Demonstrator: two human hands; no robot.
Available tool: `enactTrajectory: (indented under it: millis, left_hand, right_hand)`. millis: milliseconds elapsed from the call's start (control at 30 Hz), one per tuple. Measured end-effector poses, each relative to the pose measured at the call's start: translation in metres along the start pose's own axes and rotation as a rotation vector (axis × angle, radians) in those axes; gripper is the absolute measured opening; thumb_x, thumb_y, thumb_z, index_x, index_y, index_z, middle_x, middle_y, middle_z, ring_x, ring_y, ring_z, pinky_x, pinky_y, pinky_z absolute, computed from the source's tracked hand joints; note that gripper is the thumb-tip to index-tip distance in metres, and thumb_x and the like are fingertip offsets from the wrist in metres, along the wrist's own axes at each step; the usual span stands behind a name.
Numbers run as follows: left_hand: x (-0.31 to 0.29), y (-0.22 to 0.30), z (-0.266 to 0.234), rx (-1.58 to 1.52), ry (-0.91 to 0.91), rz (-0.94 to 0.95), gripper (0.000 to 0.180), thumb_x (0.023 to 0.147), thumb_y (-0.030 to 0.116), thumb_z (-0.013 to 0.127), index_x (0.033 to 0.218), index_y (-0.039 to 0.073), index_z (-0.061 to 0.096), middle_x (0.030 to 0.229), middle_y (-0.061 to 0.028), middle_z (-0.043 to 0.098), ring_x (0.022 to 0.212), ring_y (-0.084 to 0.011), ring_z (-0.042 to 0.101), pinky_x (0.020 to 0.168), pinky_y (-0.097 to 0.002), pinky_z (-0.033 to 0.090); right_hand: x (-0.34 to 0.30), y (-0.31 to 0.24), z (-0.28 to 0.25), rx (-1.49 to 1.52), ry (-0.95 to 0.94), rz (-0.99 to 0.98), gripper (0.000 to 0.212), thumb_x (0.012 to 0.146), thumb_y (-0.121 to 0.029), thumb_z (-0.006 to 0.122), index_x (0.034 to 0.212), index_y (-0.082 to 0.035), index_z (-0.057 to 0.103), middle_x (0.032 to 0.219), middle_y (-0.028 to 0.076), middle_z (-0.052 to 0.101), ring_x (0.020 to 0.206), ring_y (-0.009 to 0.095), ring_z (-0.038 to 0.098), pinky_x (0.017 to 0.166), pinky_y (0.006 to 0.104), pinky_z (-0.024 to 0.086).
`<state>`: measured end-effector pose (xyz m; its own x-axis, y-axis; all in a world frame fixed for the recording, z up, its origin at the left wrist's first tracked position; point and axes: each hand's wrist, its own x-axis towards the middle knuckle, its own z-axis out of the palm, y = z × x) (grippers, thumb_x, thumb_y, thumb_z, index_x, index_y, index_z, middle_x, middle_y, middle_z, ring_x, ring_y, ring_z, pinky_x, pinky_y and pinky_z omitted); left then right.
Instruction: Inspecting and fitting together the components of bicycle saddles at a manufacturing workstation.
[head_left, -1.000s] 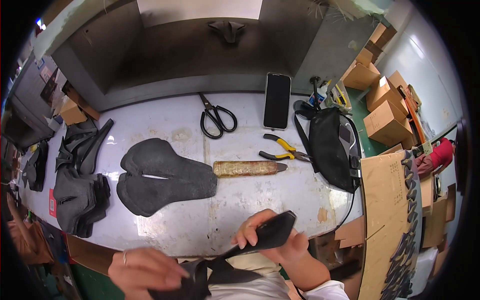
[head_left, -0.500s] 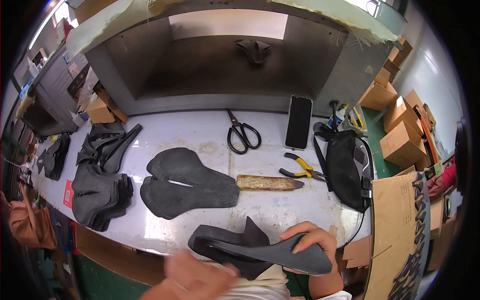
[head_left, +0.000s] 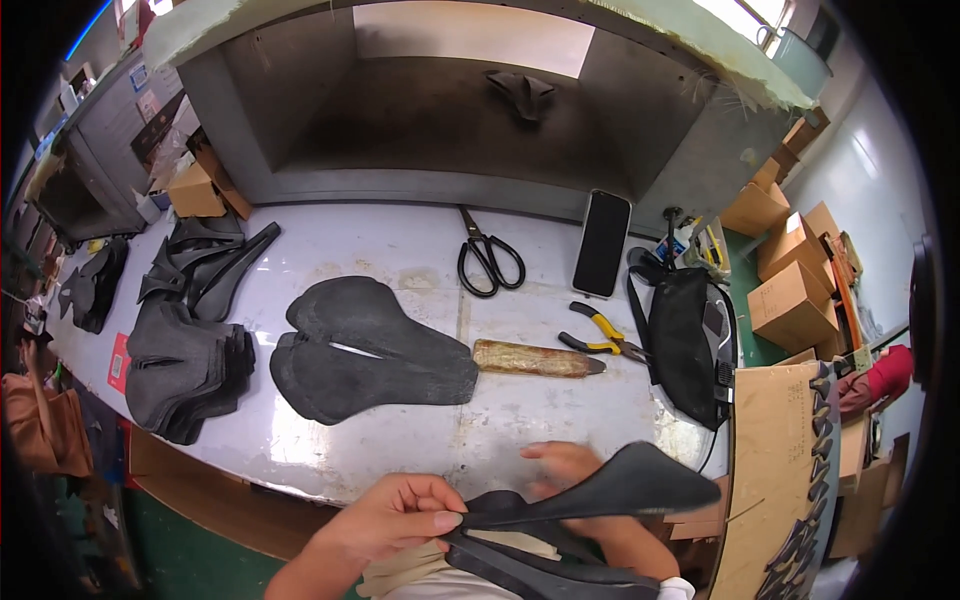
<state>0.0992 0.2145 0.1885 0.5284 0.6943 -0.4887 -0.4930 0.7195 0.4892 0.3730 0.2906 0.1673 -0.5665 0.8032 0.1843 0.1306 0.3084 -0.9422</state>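
We pinch the narrow end of a smooth black saddle-shaped piece with a long open slot in our left hand, its grip closed on the tip with the thumb on top. The piece is held up in front of our body, just off the near edge of a worn white bench, its broad end toward the right. Our right hand is partly hidden behind it, a finger stretched leftward; we cannot tell whether that grip is holding the piece.

On the bench lies a dark grey, matte, notched pad, with a mottled brown handle-shaped tool with a dark tip at its narrow end. Beyond are black-looped scissors and yellow-and-black pliers. A stack of dark grey notched pads sits left.
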Motion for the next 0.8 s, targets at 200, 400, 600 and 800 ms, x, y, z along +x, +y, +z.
enactTrajectory:
  millis: [200, 400, 600, 800]
  left_hand:
    - [0.015, -0.025, 0.010, -0.217, -0.112, 0.008, 0.016, 0.094, 0.009, 0.060, 0.108, 0.001, 0.058, 0.082, -0.0005, 0.063, 0.050, 0.0001, 0.042, 0.068, -0.0201, 0.052]
    - [0.012, -0.029, 0.020, -0.279, -0.037, 0.054, 0.014, 0.095, 0.009, 0.059, 0.107, 0.001, 0.058, 0.082, -0.0014, 0.063, 0.048, 0.0006, 0.037, 0.054, -0.0158, 0.042]
    - [0.017, -0.038, 0.025, -0.251, -0.058, 0.032, 0.014, 0.095, 0.008, 0.059, 0.106, 0.001, 0.057, 0.083, -0.0093, 0.067, 0.046, 0.0004, 0.036, 0.042, -0.0143, 0.026]
    - [0.012, -0.036, 0.036, -0.255, 0.065, 0.084, 0.011, 0.093, 0.006, 0.060, 0.102, 0.001, 0.057, 0.081, -0.0133, 0.068, 0.045, -0.0004, 0.037, 0.040, -0.0149, 0.024]
  right_hand:
    - [-0.029, 0.003, 0.031, -0.190, 0.337, -0.634, 0.024, 0.077, -0.004, 0.072, 0.099, -0.005, 0.063, 0.113, 0.019, 0.063, 0.105, 0.036, 0.063, 0.084, 0.0450, 0.052]
    - [-0.038, 0.010, 0.039, 0.117, 0.243, -0.608, 0.018, 0.087, -0.007, 0.063, 0.103, -0.001, 0.056, 0.116, 0.021, 0.062, 0.108, 0.034, 0.062, 0.088, 0.0441, 0.048]
    - [-0.019, -0.014, 0.038, -0.077, 0.145, -0.519, 0.022, 0.084, 0.000, 0.068, 0.103, 0.000, 0.058, 0.107, 0.020, 0.062, 0.096, 0.027, 0.064, 0.083, 0.0375, 0.050]
    - [-0.032, -0.013, 0.036, 0.117, -0.047, -0.285, 0.028, 0.084, 0.001, 0.068, 0.109, 0.002, 0.058, 0.115, 0.020, 0.060, 0.105, 0.030, 0.064, 0.091, 0.0388, 0.050]
